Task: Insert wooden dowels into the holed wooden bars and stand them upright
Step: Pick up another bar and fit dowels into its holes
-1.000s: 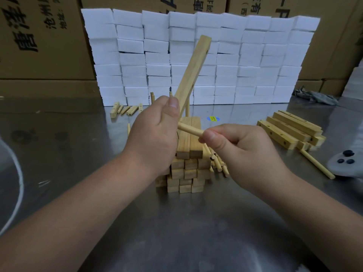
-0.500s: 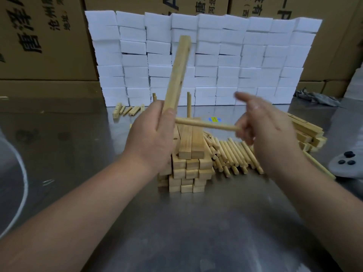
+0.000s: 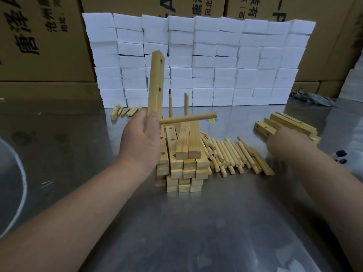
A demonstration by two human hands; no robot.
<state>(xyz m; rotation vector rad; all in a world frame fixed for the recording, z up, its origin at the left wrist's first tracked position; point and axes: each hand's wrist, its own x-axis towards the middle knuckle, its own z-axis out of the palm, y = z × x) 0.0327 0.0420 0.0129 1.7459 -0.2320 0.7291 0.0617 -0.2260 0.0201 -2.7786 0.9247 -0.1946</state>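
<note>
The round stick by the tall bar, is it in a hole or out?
In. The dowel juts sideways from the upright bar the left hand grips; nothing else holds it.

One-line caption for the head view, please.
Left hand holds a holed bar upright with one dowel inserted; right hand at the side bar pile.

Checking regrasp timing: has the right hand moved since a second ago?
Yes. The right hand left the dowel and went right, from the central stack to the side pile.
</note>
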